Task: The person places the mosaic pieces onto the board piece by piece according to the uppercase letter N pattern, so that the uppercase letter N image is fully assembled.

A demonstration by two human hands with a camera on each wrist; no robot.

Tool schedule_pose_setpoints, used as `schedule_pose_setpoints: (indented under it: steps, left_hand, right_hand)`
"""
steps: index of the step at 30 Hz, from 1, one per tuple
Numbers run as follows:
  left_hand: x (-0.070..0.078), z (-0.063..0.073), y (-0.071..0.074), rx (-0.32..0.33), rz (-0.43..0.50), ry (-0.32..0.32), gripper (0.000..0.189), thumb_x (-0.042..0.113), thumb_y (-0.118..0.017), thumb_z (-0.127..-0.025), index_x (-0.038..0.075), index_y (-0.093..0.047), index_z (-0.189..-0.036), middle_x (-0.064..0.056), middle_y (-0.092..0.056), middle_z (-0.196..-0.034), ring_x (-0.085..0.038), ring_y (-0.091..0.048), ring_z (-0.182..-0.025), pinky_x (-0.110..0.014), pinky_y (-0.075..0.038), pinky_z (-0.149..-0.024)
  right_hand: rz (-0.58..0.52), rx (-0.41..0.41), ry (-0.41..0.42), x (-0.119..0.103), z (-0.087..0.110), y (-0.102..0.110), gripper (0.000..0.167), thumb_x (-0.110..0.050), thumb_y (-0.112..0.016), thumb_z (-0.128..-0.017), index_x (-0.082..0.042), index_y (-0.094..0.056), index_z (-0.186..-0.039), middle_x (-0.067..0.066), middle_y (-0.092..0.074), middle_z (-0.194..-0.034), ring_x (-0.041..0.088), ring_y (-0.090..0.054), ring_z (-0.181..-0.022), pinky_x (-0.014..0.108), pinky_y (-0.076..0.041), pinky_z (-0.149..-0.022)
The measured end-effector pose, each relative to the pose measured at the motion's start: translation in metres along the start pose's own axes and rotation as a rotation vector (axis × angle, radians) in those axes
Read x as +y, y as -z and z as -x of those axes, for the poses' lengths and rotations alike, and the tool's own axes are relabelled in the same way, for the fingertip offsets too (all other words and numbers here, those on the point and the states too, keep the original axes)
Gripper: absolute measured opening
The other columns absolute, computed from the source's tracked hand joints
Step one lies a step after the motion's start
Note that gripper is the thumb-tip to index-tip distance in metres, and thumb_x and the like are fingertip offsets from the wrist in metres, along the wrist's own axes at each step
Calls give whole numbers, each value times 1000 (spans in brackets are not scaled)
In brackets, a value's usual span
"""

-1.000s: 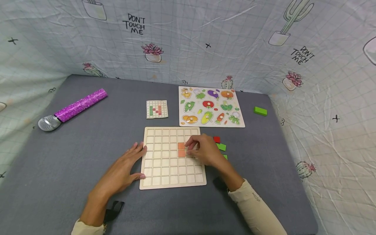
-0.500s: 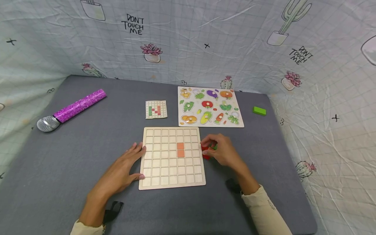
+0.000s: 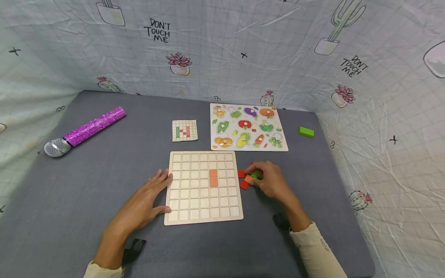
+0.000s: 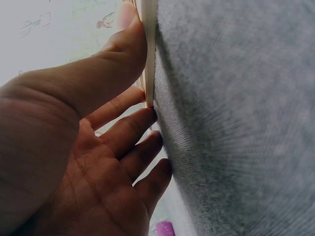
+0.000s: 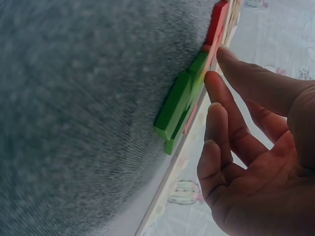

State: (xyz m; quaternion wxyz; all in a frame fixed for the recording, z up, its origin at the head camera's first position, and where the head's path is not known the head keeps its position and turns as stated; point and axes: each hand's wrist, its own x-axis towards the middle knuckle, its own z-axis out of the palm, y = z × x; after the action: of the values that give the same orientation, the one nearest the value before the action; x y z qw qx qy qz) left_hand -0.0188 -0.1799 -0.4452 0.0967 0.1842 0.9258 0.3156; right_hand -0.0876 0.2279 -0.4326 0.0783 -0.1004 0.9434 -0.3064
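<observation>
Two square orange tiles [image 3: 213, 173] sit in adjoining cells of the wooden grid board [image 3: 194, 192]; my right hand [image 3: 270, 180], over it a second ago, is now beside it at the red tiles [image 3: 244, 185] and green blocks [image 3: 256, 174]. From my left wrist, my left hand [image 4: 96, 167] touches the board's edge, fingers spread. From my right, thumb and forefinger are near the blocks; whether pinching one, I cannot tell.

Head view: the right hand [image 3: 272, 179] partly hides the green blocks [image 3: 257, 174]; whether its fingertips grip the orange block [image 3: 248, 178] cannot be told. The bottom edge crops the left sleeve [image 3: 102, 270] and right sleeve [image 3: 318, 249]. Left wrist view: the board [image 4: 149, 59] runs past the top edge; the microphone [image 4: 165, 228] is blurred and cut off below.
</observation>
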Motion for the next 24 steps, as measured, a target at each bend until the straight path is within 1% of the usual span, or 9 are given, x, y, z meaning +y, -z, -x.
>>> schedule_pose_setpoints:
  steps: [5, 9, 11, 18, 21, 24]
  left_hand:
    - [-1, 0, 0, 4, -1, -1, 99, 19, -92, -82, 6, -39, -164, -16, -30, -175, -43, -23, -163, -66, -29, -127]
    - [-1, 1, 0, 3, 0, 5, 99, 19, -91, -82, 6, -39, -165, -16, -29, -175, -42, -23, -164, -66, -29, -127]
    - [0, 1, 0, 1, 2, 6, 99, 18, -91, -82, 6, -38, -165, -16, -29, -175, -42, -23, -164, -66, -28, -127]
    - [2, 0, 2, -7, 2, 18, 100, 18, -91, -82, 6, -38, -165, -16, -28, -176, -42, -22, -164, -66, -28, -127]
    - [3, 0, 3, -8, 4, 20, 99, 18, -92, -81, 5, -39, -165, -16, -29, -175, -42, -22, -164, -67, -28, -127]
    - [3, 0, 2, -4, 3, 17, 99, 18, -92, -81, 5, -39, -164, -17, -29, -175, -43, -23, -164, -66, -28, -127]
  right_hand:
    - [40, -14, -8, 0, -2, -3, 31, -5, -91, -82, -16, -82, -110, 5, -77, -113, 25, -60, -98, 38, -50, -85]
    - [62, -15, -19, -1, -4, -3, 31, -5, -92, -81, -13, -82, -109, 6, -77, -108, 25, -61, -101, 43, -52, -88]
    - [71, -17, -24, -1, -5, -3, 30, -5, -93, -80, -12, -82, -107, 5, -76, -103, 25, -61, -100, 44, -52, -88]
    - [82, -27, -16, -4, -6, 0, 27, -2, -93, -78, -15, -80, -99, 1, -74, -91, 22, -58, -92, 38, -47, -82]
    - [68, -25, 0, -4, -7, 2, 29, -1, -93, -77, -16, -78, -97, 0, -73, -88, 22, -57, -90, 36, -45, -79]
    - [43, -13, 5, -3, -6, 2, 26, -5, -93, -80, -18, -78, -96, -2, -71, -85, 23, -56, -87, 34, -44, -75]
